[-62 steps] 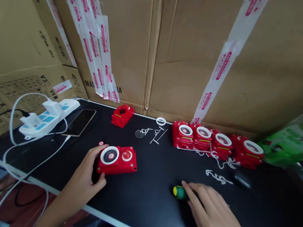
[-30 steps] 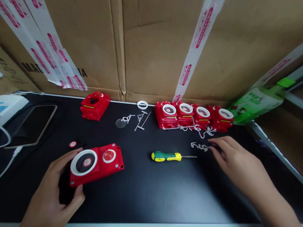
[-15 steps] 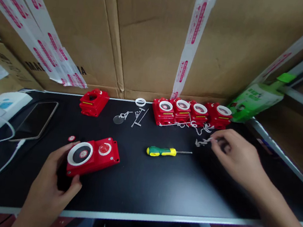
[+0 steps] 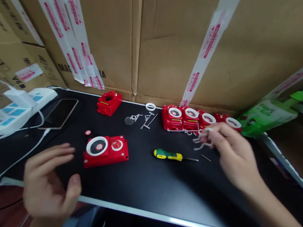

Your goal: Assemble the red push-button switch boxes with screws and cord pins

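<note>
On the black table lies a red box-shaped device point(image 4: 119, 156) with a white ring and a red button. My left hand point(image 4: 50, 178) is just left of it, fingers apart and not touching it. My right hand point(image 4: 233, 151) pinches a tangle of thin whitish string point(image 4: 202, 143) above the right side of the table. A green and yellow screwdriver point(image 4: 168, 155) lies left of that hand. Below the string is a thin brassy pin point(image 4: 205, 158). Behind my right hand stands a row of several similar red devices point(image 4: 172, 122), partly hidden by it.
At the back are an open red housing point(image 4: 109, 104), a white ring point(image 4: 150, 107), a clear disc point(image 4: 129, 121) and small metal rods point(image 4: 148, 122). A phone point(image 4: 60, 113) and a power strip point(image 4: 19, 110) with cables occupy the left. A green bottle point(image 4: 269, 117) leans at the right.
My left hand has let go of the red device and drawn back to the left. My right hand has lifted the string up, and the thin pin has come into view beneath it. The camera view has shifted.
</note>
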Demonstrator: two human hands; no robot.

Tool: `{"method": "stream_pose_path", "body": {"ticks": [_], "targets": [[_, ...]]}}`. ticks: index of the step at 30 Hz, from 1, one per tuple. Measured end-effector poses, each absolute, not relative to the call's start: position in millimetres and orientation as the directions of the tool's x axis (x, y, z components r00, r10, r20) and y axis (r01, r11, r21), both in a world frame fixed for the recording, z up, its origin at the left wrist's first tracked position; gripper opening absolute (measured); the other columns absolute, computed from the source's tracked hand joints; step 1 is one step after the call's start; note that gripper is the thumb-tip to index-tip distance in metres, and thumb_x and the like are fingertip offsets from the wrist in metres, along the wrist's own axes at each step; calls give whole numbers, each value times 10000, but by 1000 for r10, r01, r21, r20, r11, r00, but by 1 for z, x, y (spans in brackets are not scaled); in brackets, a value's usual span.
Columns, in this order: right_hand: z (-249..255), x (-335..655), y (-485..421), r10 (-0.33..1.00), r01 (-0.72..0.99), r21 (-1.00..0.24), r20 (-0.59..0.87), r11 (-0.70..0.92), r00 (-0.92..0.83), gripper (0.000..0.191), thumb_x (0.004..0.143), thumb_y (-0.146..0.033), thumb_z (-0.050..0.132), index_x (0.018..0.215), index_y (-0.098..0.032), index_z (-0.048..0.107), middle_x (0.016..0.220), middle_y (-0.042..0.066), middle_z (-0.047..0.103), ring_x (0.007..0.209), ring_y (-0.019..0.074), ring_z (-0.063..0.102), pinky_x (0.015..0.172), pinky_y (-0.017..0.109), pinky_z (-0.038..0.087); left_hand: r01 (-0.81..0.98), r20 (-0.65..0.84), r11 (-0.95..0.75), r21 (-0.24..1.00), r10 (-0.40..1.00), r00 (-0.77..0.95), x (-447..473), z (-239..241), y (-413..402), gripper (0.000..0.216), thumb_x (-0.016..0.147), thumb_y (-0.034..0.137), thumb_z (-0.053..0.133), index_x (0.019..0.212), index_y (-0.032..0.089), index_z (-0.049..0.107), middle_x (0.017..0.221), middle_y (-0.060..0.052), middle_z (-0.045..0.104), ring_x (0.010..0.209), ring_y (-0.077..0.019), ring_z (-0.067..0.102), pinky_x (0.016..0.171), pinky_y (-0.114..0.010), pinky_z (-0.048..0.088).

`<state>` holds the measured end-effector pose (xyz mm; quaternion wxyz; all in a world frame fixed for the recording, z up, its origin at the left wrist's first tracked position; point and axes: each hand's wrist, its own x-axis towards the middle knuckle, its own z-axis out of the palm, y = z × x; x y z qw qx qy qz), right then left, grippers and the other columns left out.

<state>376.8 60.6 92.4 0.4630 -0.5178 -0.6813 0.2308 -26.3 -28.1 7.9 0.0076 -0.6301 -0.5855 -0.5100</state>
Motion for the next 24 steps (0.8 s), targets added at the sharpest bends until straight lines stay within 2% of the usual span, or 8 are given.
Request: {"method": "stream_pose_path", "body": {"ticks": [2, 3, 6, 8, 10, 13, 20, 24], "targets": [[94, 347, 51, 930, 506, -783, 274, 363, -244, 327, 1109, -449, 559, 882, -236, 657, 835, 26, 688, 761, 200, 644, 720, 330, 499, 780, 766, -439, 446, 638, -78, -1, 20, -36, 237, 878, 203, 709, 1105, 263, 674, 1146, -52, 691, 1080, -311, 724, 1051, -562, 620], [93, 332, 45, 920, 496, -791, 211, 359, -329, 344, 1123, -456, 544, 881, -234, 644, 801, 16, 679, 729, 188, 634, 708, 320, 490, 753, 758, -491, 438, 652, -16, 14, 26, -38, 264, 897, 168, 702, 1141, 268, 683, 1145, -52, 708, 1028, -275, 732, 987, -494, 644], [88, 295, 31, 849, 467, -818, 51, 337, -525, 333, 1144, -468, 515, 943, -230, 633, 728, -23, 625, 647, 156, 582, 663, 297, 447, 602, 532, -473, 643, 841, 93, 54, 35, -35, 453, 978, 194, 714, 1418, 258, 627, 1209, -87, 741, 890, -197, 741, 801, -337, 657], [83, 282, 26, 812, 460, -814, 23, 354, -583, 329, 1151, -459, 499, 964, -225, 635, 751, -25, 625, 665, 152, 576, 671, 292, 431, 505, 461, -461, 729, 877, 135, 70, 33, -30, 381, 1023, 212, 712, 1398, 250, 659, 1044, -46, 768, 751, -154, 718, 749, -290, 640], [78, 279, 26, 798, 461, -807, 20, 368, -602, 329, 1154, -439, 485, 960, -219, 634, 788, -17, 637, 707, 153, 584, 695, 289, 428, 453, 429, -432, 780, 896, 116, 74, 27, -25, 199, 1064, 185, 655, 1235, 241, 737, 930, -19, 771, 742, -143, 727, 731, -259, 615], [72, 284, 31, 802, 451, -820, 16, 353, -598, 326, 1147, -423, 492, 918, -216, 598, 758, -31, 592, 678, 140, 535, 668, 278, 400, 428, 382, -376, 822, 921, 75, 68, 20, -24, 149, 1066, 171, 651, 1057, 242, 782, 891, -3, 782, 775, -138, 754, 714, -232, 590], [63, 294, 45, 871, 406, -862, 78, 304, -485, 333, 1125, -412, 522, 853, -220, 531, 766, -30, 525, 696, 146, 457, 672, 289, 376, 462, 343, -302, 834, 939, -6, 49, 21, -28, 162, 1067, 225, 660, 1053, 262, 817, 878, 15, 799, 697, -120, 728, 703, -224, 606], [65, 303, 54, 885, 381, -883, 77, 275, -460, 419, 1117, -490, 549, 802, -215, 533, 793, -17, 506, 731, 155, 453, 693, 303, 378, 512, 341, -274, 814, 939, -40, 37, 19, -32, 151, 1057, 253, 678, 1037, 276, 826, 868, 18, 801, 735, -137, 759, 718, -236, 623]]}}
